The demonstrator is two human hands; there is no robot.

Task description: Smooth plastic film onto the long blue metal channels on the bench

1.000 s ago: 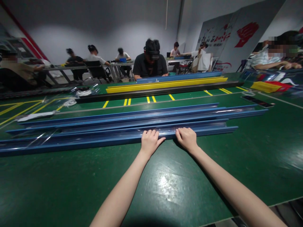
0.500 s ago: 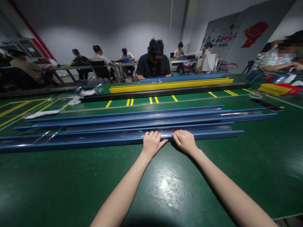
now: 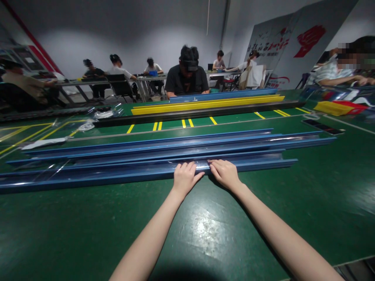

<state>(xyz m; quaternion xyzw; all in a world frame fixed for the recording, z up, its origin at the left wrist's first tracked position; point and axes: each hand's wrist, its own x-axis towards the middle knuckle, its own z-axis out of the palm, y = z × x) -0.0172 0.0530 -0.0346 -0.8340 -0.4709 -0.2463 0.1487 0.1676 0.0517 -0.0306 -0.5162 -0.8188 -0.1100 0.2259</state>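
Observation:
A long blue channel lies lengthwise nearest to me, with clear, shiny plastic film along its trough. My left hand is wrapped over its near wall, fingers inside the trough and thumb pointing right. Just to the right, my right hand grips the same wall with curled fingers. Its fingertips touch the film, and a small gap separates the two hands. Whether the right fingertips pinch the film I cannot tell. More blue channels lie parallel right behind, also lined with clear film.
Farther back on the green table lie a black bar, a yellow channel and blue strips. A phone and a yellow bin are at right. A co-worker sits opposite.
The whole scene has shifted slightly left in view. My right fingers have straightened a little and reach farther over the channel's wall. My left hand keeps its place on the channel.

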